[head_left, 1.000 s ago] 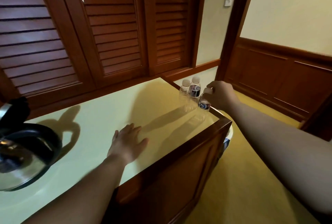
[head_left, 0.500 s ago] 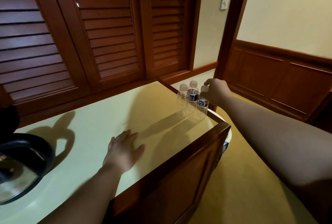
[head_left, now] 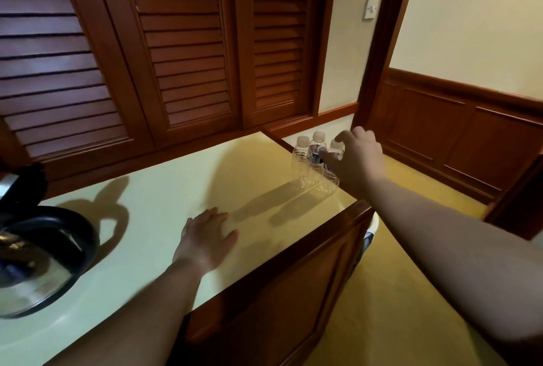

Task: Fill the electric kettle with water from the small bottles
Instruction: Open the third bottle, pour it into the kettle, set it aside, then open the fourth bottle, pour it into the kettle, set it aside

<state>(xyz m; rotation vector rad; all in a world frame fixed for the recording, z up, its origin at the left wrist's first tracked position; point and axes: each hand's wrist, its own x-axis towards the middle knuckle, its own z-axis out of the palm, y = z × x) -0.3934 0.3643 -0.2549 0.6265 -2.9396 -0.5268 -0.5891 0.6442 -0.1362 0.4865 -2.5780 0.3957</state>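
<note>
Bottles [head_left: 316, 157], clear, white-capped, clustered upright; right hand [head_left: 354, 161] grips nearest, left hand [head_left: 205, 238] flat.

louvered wooden doors [head_left: 182, 51] behind pale countertop [head_left: 152, 195] — wall switch [head_left: 372, 8], yellow carpet [head_left: 411, 292]

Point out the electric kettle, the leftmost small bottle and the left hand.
electric kettle [head_left: 44, 260]: head view, on its black rim.
leftmost small bottle [head_left: 302, 141]: head view, on its white cap.
left hand [head_left: 205, 235]: head view, on the back of the hand, flat on the tabletop.
</note>
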